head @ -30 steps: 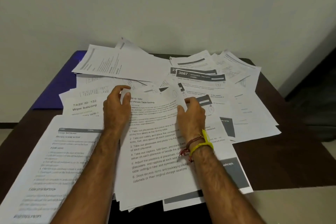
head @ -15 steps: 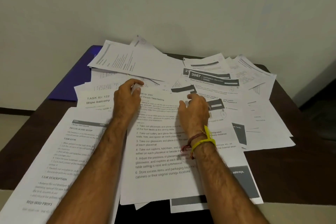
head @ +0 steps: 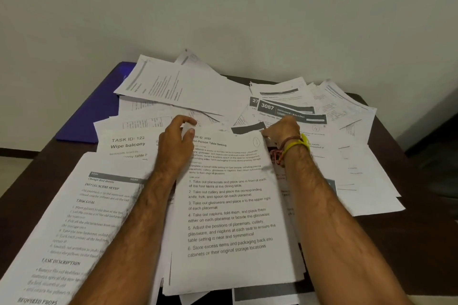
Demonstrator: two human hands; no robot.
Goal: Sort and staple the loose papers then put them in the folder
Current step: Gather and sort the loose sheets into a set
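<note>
A stack of printed sheets headed "Four-Person Table Setting" [head: 230, 218] lies in front of me on the dark table [head: 371, 238]. My left hand [head: 174, 148] pinches the stack's top left corner between thumb and curled fingers. At the top right corner, my right hand [head: 281, 131] grips the sheets with bent fingers. Loose papers [head: 188, 89] lie scattered across the table behind and beside the stack. A purple folder [head: 91, 116] lies at the far left, partly under the papers. No stapler is visible.
A "Change Bed Sheets" sheet [head: 74, 225] hangs over the near left edge. The "Wipe balcony" page [head: 126, 143] sits left of my hands, the "3087" page [head: 292, 114] right of them. A pale wall stands close behind the table.
My right hand has slid from on top of the page to its top right corner. The left hand keeps its hold on the top left corner. The camera has shifted slightly.
</note>
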